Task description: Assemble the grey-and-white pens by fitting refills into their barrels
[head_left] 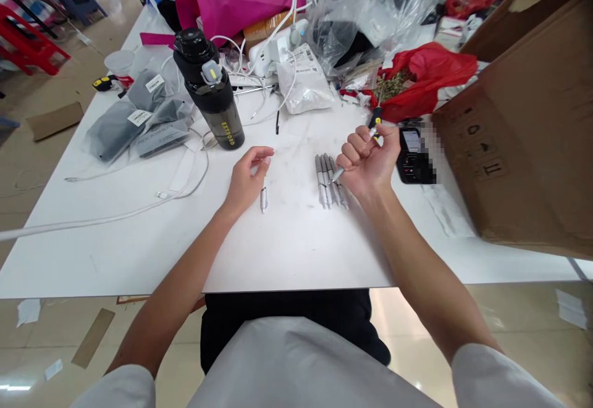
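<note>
My right hand (368,161) is closed round a slim silver pen (337,174), whose lower end sticks out beside a row of several similar silver pens (328,181) lying side by side on the white table (139,235). A yellow and white tip shows above the fist. My left hand (248,176) rests on the table with fingers loosely curled and apart, holding nothing. A small silver pen part (264,199) lies just beside its wrist.
A black water bottle (210,90) stands behind my left hand. Grey bagged packets (134,118), white cables (185,186), a power strip, clear plastic and a red bag (426,78) crowd the far side. A black device (412,152) and large cardboard box (523,136) sit right.
</note>
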A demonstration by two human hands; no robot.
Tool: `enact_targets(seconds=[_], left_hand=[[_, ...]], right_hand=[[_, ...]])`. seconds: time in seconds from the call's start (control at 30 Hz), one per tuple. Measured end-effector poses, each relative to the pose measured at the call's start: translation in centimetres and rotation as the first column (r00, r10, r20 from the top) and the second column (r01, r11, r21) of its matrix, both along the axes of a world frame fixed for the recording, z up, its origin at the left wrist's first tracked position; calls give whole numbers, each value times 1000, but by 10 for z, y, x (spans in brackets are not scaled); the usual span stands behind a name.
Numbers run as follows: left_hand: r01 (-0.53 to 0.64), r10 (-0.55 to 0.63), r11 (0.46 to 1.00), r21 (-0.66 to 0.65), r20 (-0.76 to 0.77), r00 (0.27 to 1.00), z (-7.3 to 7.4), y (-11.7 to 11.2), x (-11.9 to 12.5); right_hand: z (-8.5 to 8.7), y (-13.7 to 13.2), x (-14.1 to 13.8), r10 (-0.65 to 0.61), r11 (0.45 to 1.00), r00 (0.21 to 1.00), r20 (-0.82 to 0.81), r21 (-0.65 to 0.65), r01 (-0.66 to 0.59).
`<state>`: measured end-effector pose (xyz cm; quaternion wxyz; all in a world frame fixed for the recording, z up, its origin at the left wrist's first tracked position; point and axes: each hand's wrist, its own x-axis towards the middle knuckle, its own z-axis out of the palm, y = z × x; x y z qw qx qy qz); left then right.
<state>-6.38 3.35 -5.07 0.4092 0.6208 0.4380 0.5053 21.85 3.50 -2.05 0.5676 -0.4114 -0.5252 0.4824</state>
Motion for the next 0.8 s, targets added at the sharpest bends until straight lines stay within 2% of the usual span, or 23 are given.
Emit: enact_targets(seconds=[0.17, 0.27, 0.33, 0.37, 0.43, 0.5, 0.57, 0.67, 0.8], left_hand=[[78, -34, 990, 117, -337, 941, -9, 3, -7], [107, -33, 984, 142, -443, 896, -9, 3, -9], [107, -13, 981, 163, -491, 871, -9, 2, -8], [104, 0, 979, 176, -507, 862, -9, 2, -8], [95, 22, 975, 199, -516, 856, -9, 2, -8], [80, 34, 976, 204, -503, 864, -9, 2, -8], [66, 36, 979, 191, -484, 874, -8, 2, -8], [81, 16, 979, 188, -466, 884, -6, 3, -9], [116, -13, 973, 200, -453, 892, -6, 3, -9]], right_hand=[[0, 1, -25, -36, 997, 999, 5, 74, 36], [-5, -1, -41, -123, 988, 992, 1, 96, 122], [-10, -6, -50, -137, 980, 987, 80, 155, 124], [-12, -10, -53, -118, 974, 980, 161, 209, 82], [-17, -19, -60, -50, 935, 914, 403, 341, -99], [-22, -29, -66, -8, 849, 779, 627, 415, -326], [-28, -36, -73, 5, 763, 652, 758, 418, -493], [-35, -44, -81, 2, 692, 571, 821, 411, -594], [-36, -47, -82, -16, 674, 555, 831, 419, -608]])
